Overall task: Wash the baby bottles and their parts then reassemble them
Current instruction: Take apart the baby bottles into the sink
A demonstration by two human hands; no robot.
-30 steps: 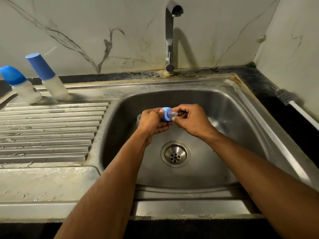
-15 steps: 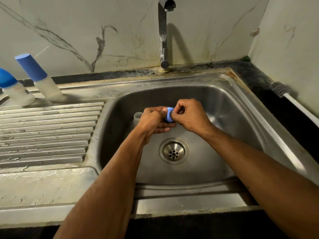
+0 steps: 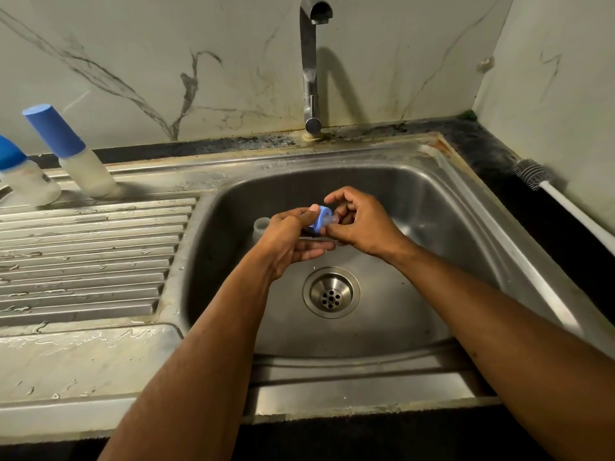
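Note:
Over the steel sink (image 3: 432,207), my left hand (image 3: 289,241) grips a blue bottle collar ring (image 3: 321,219) with a clear teat (image 3: 332,221) sticking out of it to the right. My right hand (image 3: 359,221) pinches the teat's tip between thumb and fingers. Behind my left hand a clear open bottle body (image 3: 260,225) stands in the basin, mostly hidden. Two assembled bottles stand at the back of the drainboard: one with a tall blue cap (image 3: 66,151) and one with a rounded blue cap (image 3: 20,174) at the left edge.
The tap (image 3: 311,61) rises behind the basin with no water running. The drain (image 3: 331,292) lies below my hands. A ribbed, wet drainboard (image 3: 86,261) fills the left. A bottle brush (image 3: 545,184) with a white handle lies on the dark counter at the right.
The ring has turned so the teat shows again pointing right. My right hand's fingers have opened from round the ring to pinch the teat tip. Both hands stay over the basin.

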